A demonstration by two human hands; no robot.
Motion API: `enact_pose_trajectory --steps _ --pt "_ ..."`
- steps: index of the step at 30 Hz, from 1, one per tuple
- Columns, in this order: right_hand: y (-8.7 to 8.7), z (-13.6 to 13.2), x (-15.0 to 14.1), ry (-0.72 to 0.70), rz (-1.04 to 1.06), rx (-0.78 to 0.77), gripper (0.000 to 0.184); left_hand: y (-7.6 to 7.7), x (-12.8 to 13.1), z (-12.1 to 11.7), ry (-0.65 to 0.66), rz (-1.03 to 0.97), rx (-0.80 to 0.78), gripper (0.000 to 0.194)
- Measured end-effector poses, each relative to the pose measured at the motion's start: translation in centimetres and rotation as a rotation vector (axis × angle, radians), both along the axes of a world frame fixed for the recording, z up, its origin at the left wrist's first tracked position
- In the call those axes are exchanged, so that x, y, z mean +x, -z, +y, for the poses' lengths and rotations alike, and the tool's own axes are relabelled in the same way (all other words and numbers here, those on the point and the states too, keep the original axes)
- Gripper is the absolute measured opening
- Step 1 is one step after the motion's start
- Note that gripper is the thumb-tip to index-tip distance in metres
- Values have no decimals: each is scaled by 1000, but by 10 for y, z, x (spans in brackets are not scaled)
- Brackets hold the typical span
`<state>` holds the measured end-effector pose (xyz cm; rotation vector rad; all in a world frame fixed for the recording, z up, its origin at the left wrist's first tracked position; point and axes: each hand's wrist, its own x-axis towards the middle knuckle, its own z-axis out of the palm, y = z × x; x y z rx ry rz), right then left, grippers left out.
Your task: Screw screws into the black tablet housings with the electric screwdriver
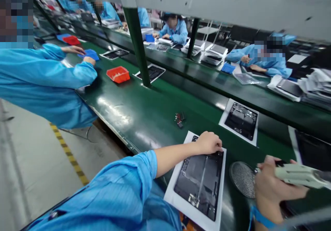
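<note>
A thin tablet-like device (199, 181) with its dark inner parts exposed lies on a white sheet (172, 193) in front of me. My left hand (210, 143) reaches over its far end, fingers curled together at the far right corner; whatever they pinch is hidden. To the right, my right hand (275, 186) is wrapped round a pale green power tool (297, 176), apparently an electric screwdriver, with a black part near my thumb. The tool is held away from the device. Beside that hand sits a round, textured dish (243, 178).
Small dark parts (179, 119) lie beyond the device. More opened devices on sheets (241, 120) line the far side of the green bench (155, 107). A red bin (118, 74) stands near a green post (137, 48). A co-worker's blue sleeve (51, 69) is at left.
</note>
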<state>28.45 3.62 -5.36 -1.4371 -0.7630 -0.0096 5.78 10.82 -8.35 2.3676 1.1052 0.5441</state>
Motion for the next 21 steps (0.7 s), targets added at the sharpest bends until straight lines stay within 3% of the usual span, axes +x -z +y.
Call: enact_pose_trajectory --steps 3,7,9,12,14,18,19,21 --pt "0 -2 -4 -109 -31 13 59 -4 -3 3 -16 -24 -21 20" --pt "2 -4 -6 -110 -44 -88 70 -12 -20 -1 20 -5 -34 13" --pt "3 -3 -8 -88 -59 -100 69 -17 -42 -12 10 -12 -15 12" --pt "6 -1 -9 -44 -73 -77 60 -25 -91 -41 -117 -126 -72 25" --pt "9 1 -9 -47 -67 -60 58 -34 -127 -64 -271 -292 -243 39" --pt "15 4 -10 -62 -102 -8 55 -55 -180 -110 -656 -739 -795 76" --pt "14 3 -11 -69 -125 18 53 -57 -186 -120 -719 -788 -899 85" --pt "9 1 -16 -105 -169 78 45 -56 -190 -136 -732 -699 -1021 90"
